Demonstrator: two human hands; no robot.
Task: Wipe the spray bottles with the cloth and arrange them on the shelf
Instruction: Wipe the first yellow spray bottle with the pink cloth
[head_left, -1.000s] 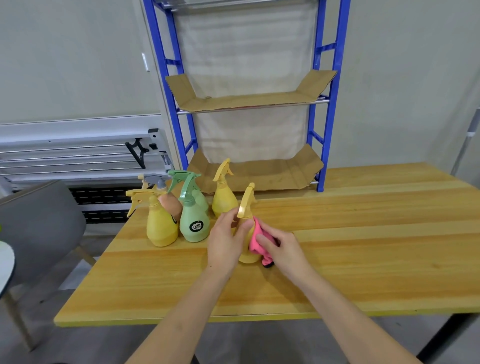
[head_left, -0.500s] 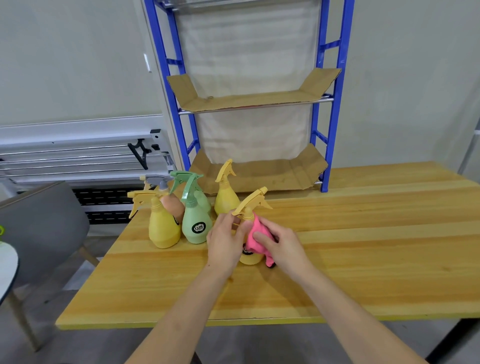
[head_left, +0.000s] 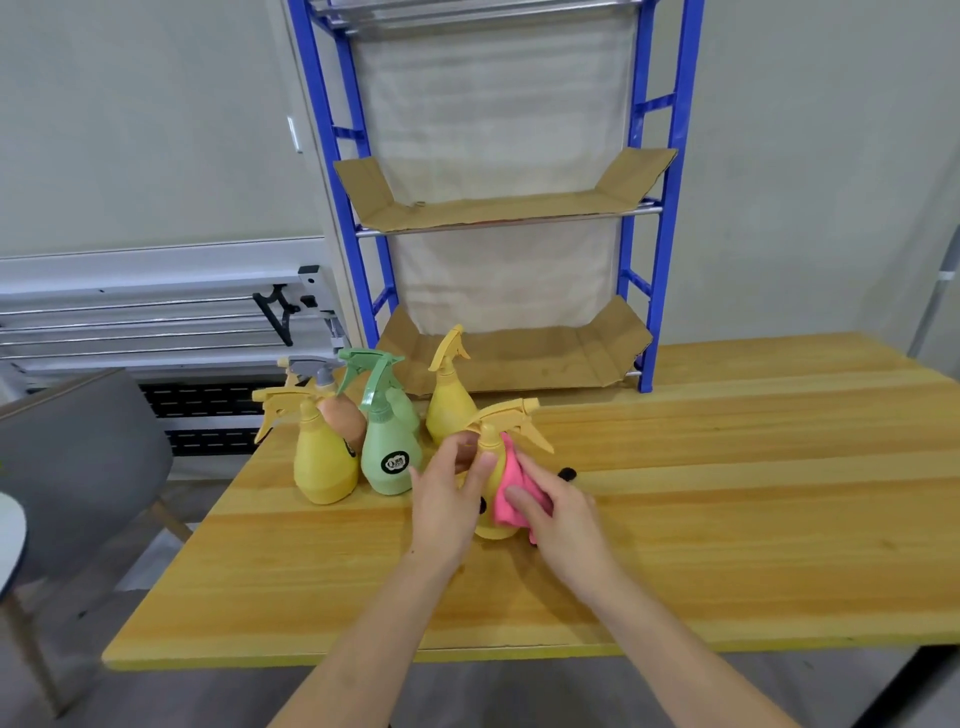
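Note:
A yellow spray bottle (head_left: 491, 447) stands on the wooden table (head_left: 675, 519), its trigger head pointing right. My left hand (head_left: 447, 499) grips its neck and body from the left. My right hand (head_left: 561, 512) presses a pink cloth (head_left: 511, 491) against the bottle's right side. Behind and to the left stand a yellow bottle (head_left: 319, 462), a green bottle (head_left: 389, 452), another yellow bottle (head_left: 449, 400) and a brownish bottle with a grey head (head_left: 340, 410). The blue shelf rack (head_left: 670, 218) with cardboard-lined shelves (head_left: 498, 210) stands at the table's far edge.
A grey chair (head_left: 78, 457) sits left of the table, with a white round surface (head_left: 8, 535) at the far left edge. A metal rail unit (head_left: 156, 312) runs along the wall. A small black object (head_left: 567, 473) lies on the table behind my right hand.
The held bottle has turned, its trigger head swinging from facing me to pointing right. My right hand with the cloth has slid lower along the bottle's side.

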